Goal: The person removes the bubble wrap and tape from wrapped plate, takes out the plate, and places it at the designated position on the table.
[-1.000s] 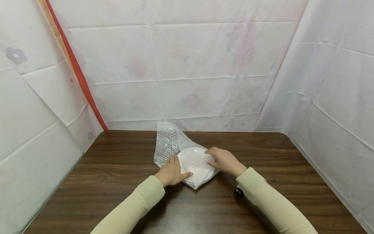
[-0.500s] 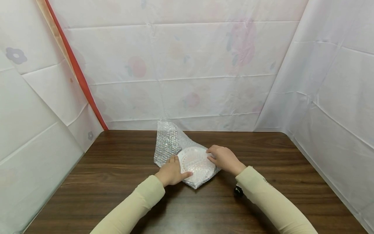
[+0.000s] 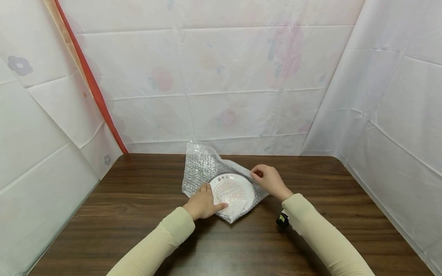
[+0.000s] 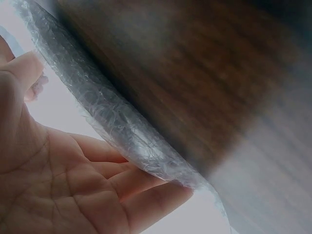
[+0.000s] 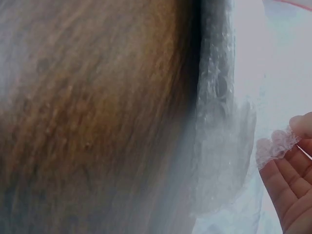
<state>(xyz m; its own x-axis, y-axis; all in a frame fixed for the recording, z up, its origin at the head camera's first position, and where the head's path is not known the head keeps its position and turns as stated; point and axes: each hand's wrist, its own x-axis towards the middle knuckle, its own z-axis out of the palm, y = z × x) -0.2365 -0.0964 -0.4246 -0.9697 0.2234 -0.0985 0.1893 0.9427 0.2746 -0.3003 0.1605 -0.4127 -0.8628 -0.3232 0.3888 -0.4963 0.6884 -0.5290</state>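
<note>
A round white plate (image 3: 238, 189) with a dark rim line and red markings lies on bubble wrap (image 3: 200, 165), its lower part covered by a clear layer. My left hand (image 3: 202, 202) rests on the plate's left edge, thumb across the covered front and fingers fairly straight. In the left wrist view those fingers (image 4: 146, 195) lie along the edge of the wrapped bundle. At the upper right of the plate, my right hand (image 3: 271, 179) pinches a corner of the bubble wrap (image 5: 275, 146) between thumb and fingers.
The brown wooden table (image 3: 138, 214) carries the bundle near its middle. A white patterned sheet (image 3: 221, 76) hangs behind the far edge, with more sheeting at both sides. A red strip (image 3: 93, 84) runs down the left corner. A small black device (image 3: 282, 221) sits at the right wrist.
My right hand has peeled the upper flap of bubble wrap back to the right, uncovering the plate's upper rim and its red characters. The left hand has stayed in place.
</note>
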